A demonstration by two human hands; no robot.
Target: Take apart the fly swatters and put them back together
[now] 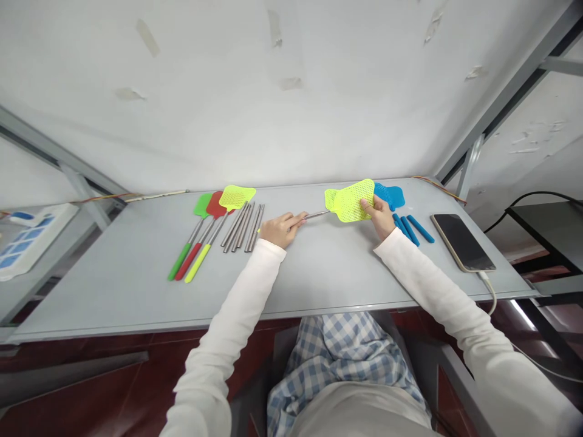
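Observation:
My left hand [281,230] is closed around a thin metal rod [317,215], and a bit of yellow shows just left of the hand. The rod meets the neck of a yellow mesh fly swatter head [353,203]. With thumb and fingers, my right hand [381,217] pinches the right edge of that head, which is held tilted above the table. Another yellow swatter head [331,198] is partly hidden behind it. Blue swatter heads [390,195] lie behind my right hand, and several blue handles [413,229] lie beside it.
On the left of the grey table [132,273] lie a green swatter [180,261], a red swatter [188,261] and a yellow swatter [197,263]. Several metal rods [241,227] are nearby. A phone [462,241] with a white cable lies at the right.

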